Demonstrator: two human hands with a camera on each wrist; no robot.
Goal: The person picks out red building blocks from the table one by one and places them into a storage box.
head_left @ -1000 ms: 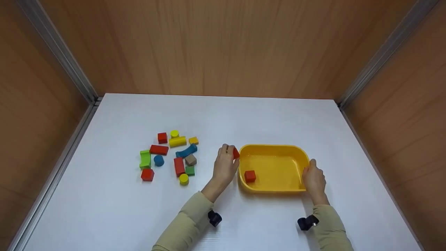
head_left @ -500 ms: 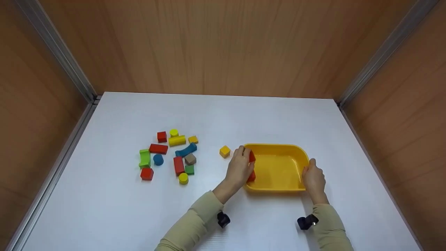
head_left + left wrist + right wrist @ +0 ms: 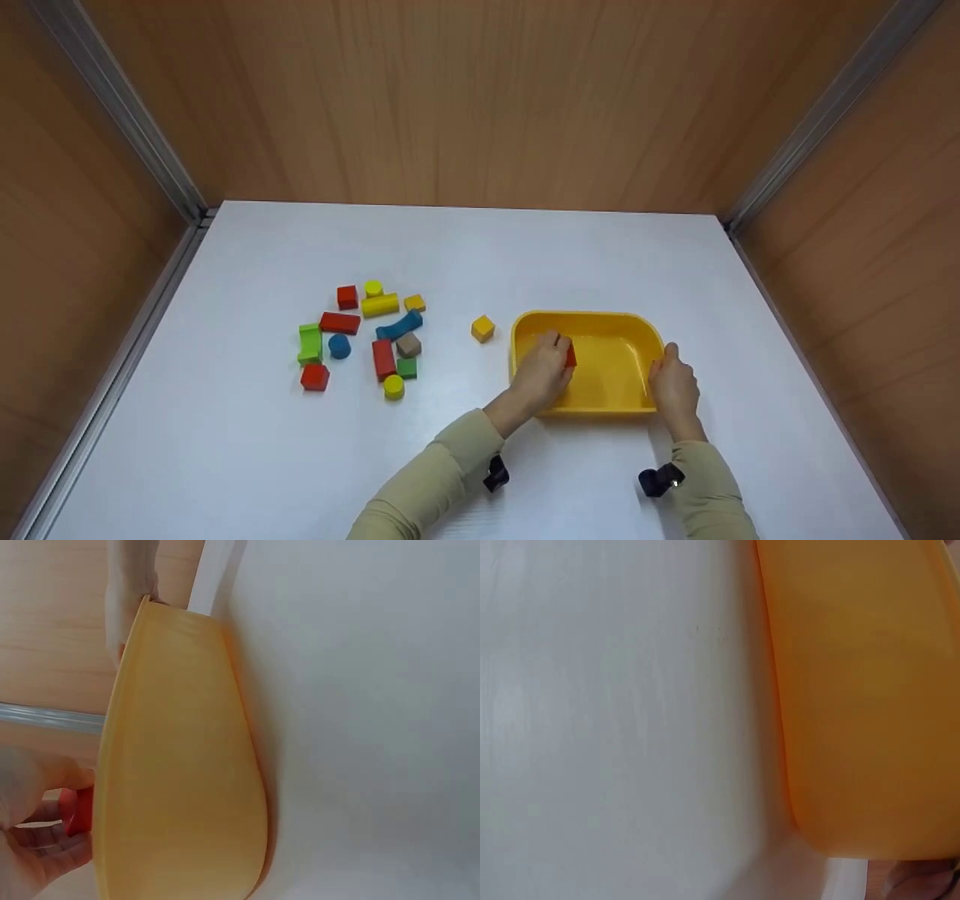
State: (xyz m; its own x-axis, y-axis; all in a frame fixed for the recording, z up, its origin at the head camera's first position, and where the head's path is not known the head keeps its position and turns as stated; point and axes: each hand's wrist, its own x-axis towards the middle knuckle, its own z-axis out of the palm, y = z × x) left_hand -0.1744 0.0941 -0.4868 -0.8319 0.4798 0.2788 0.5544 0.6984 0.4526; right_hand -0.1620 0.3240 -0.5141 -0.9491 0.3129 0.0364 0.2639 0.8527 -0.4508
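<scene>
My left hand [image 3: 541,371] is over the left half of the yellow plastic tub [image 3: 611,319], pinching a small red block [image 3: 571,355] between thumb and fingers. In the left wrist view that red block [image 3: 73,810] shows just past the tub's rim, its full shape hidden by the fingers. My right hand [image 3: 674,382] grips the right rim of the tub, which sits flat on the white table. From the right wrist, the tub's outer wall [image 3: 870,712] fills the right side. A red cube seen earlier inside the tub is hidden behind my left hand.
Left of the tub lies a lone yellow cube [image 3: 483,328]. Farther left are scattered several wooden blocks, among them a blue arched piece [image 3: 400,325], a red bar [image 3: 384,360], a yellow cylinder [image 3: 380,305] and a light green block [image 3: 310,344]. Wooden panels [image 3: 480,105] surround the table.
My left hand has moved right with the red block, from the tub's left rim to over its inside. The yellow cube has come into sight. My right hand stays put on the rim.
</scene>
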